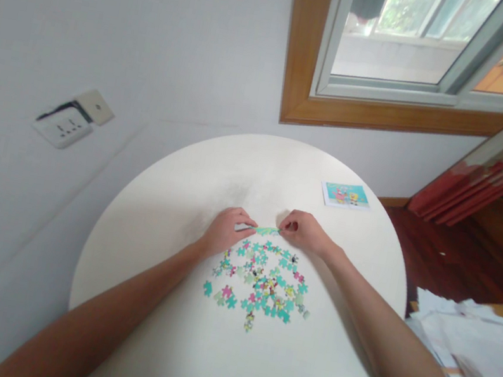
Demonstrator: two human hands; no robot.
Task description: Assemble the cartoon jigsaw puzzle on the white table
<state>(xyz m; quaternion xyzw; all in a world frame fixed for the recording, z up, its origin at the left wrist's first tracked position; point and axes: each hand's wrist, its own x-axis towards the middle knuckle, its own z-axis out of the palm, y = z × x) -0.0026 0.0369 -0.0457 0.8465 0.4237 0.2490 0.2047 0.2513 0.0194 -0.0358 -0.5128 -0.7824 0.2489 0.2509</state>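
Note:
A short strip of jigsaw puzzle pieces (pixel 267 231), green and pale, lies across the gap between my two hands. My left hand (pixel 228 228) pinches its left end between thumb and fingers. At the other end, my right hand (pixel 305 230) has its fingertips closed on the strip, the fingers curled. Just below the hands, many loose jigsaw pieces (pixel 281 281) in teal, pink, yellow and pale green are spread on the white round table (pixel 149 223). One yellowish piece or pair (pixel 249 322) lies nearest to me, apart from the others.
A picture card (pixel 345 195) with cartoon figures on teal lies at the table's far right. Behind the table are a white wall with a socket (pixel 63 126) and a wood-framed window (pixel 295 102). Papers (pixel 467 340) are stacked to the right, below a red and white curtain (pixel 455 184).

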